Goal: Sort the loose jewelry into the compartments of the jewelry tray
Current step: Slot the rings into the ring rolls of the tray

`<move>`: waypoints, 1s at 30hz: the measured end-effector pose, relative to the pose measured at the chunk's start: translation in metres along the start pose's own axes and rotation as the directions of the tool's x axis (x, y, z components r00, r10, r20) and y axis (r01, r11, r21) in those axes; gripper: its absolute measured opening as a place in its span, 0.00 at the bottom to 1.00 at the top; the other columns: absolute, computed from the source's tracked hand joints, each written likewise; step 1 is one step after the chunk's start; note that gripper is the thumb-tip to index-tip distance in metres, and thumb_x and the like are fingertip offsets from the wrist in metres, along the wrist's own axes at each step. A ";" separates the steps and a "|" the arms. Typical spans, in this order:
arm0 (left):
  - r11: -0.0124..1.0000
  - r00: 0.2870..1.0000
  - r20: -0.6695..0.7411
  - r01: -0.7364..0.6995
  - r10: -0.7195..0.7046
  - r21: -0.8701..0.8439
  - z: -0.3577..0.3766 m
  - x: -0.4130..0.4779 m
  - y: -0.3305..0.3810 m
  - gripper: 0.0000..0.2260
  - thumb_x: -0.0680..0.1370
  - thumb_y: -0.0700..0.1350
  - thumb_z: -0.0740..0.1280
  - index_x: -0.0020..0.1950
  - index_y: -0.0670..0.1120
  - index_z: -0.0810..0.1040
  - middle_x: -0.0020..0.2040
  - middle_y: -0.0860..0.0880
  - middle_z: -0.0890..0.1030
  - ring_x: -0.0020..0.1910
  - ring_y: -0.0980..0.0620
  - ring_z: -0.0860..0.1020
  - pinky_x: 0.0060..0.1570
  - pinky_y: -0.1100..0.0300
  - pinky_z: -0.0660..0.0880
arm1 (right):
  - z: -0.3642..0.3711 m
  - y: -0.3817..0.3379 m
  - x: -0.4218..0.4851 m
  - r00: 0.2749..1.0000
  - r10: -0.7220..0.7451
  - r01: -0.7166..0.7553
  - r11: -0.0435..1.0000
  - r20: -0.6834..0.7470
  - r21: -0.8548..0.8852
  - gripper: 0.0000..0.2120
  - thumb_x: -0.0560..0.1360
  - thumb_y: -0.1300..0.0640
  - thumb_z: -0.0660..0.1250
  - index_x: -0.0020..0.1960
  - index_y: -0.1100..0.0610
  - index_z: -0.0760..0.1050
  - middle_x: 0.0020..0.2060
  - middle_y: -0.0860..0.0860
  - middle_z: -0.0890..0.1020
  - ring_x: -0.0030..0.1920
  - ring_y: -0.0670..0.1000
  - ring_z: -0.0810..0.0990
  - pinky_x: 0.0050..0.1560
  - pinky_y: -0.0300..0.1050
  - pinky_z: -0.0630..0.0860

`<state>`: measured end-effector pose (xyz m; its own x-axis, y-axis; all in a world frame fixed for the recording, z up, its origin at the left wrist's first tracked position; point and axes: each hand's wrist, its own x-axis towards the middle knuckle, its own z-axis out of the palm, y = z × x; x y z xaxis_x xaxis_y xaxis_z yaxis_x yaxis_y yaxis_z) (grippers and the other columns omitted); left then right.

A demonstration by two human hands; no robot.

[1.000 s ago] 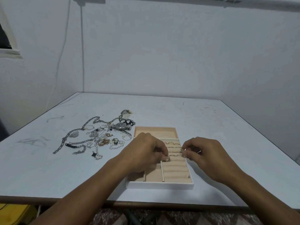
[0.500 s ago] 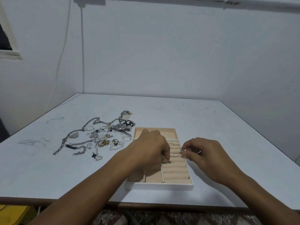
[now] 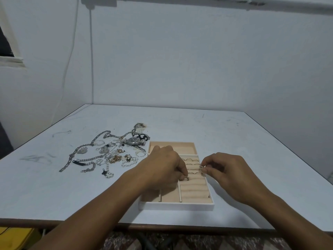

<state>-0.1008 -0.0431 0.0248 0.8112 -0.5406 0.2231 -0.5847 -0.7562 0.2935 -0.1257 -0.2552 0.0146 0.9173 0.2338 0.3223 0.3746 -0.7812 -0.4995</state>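
Note:
A white jewelry tray (image 3: pixel 176 206) with beige lining sits on the table in front of me. My left hand (image 3: pixel 165 166) rests over its middle, fingers pinching a gold ring (image 3: pixel 186 177) at the left end of the ring rolls (image 3: pixel 194 191). My right hand (image 3: pixel 225 170) hovers at the tray's right edge, pinching a small bunch of rings (image 3: pixel 201 166). Several rings stand in the upper ring slots (image 3: pixel 190 160). A pile of loose jewelry (image 3: pixel 108 154) lies left of the tray.
The pile holds silver chains (image 3: pixel 84 159), a wristwatch (image 3: pixel 134 141), pearl strands (image 3: pixel 129 162) and shell-shaped pieces (image 3: pixel 82 150). The white table (image 3: pixel 234 141) meets walls at the back and right. A yellow object (image 3: pixel 14 237) lies below the table's front edge.
My left hand has shifted slightly along the ring rolls with its ring. My right hand has stayed in place holding its rings.

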 end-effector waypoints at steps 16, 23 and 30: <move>0.995 0.999 -0.042 0.020 -0.025 -0.100 0.004 -0.008 0.002 0.07 0.75 0.52 0.70 0.51 0.54 0.84 0.46 0.54 0.82 0.51 0.55 0.75 0.56 0.57 0.69 | -0.002 -0.004 -0.002 1.000 0.001 -0.003 0.997 0.022 0.080 0.03 0.75 0.55 0.71 0.46 0.47 0.81 0.37 0.40 0.81 0.42 0.35 0.76 0.40 0.26 0.69; 0.992 0.996 -0.091 -0.012 0.024 0.125 0.008 -0.005 0.012 0.09 0.77 0.52 0.66 0.53 0.54 0.83 0.47 0.54 0.84 0.52 0.54 0.74 0.53 0.57 0.61 | -0.001 -0.004 -0.003 1.000 0.000 -0.002 0.997 0.019 0.079 0.03 0.75 0.54 0.70 0.46 0.46 0.81 0.38 0.40 0.82 0.43 0.35 0.76 0.40 0.26 0.69; 0.987 0.999 -0.051 -0.006 0.014 0.158 0.008 0.001 0.009 0.07 0.76 0.52 0.68 0.52 0.55 0.83 0.45 0.55 0.84 0.53 0.56 0.72 0.46 0.56 0.54 | 0.000 -0.003 -0.002 1.000 -0.008 0.007 0.996 0.010 0.088 0.03 0.74 0.55 0.71 0.46 0.46 0.81 0.38 0.42 0.82 0.43 0.38 0.78 0.41 0.27 0.70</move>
<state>-0.1050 -0.0532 0.0204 0.8012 -0.5316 0.2747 -0.5805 -0.8019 0.1413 -0.1290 -0.2528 0.0151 0.9156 0.2462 0.3179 0.3916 -0.7256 -0.5658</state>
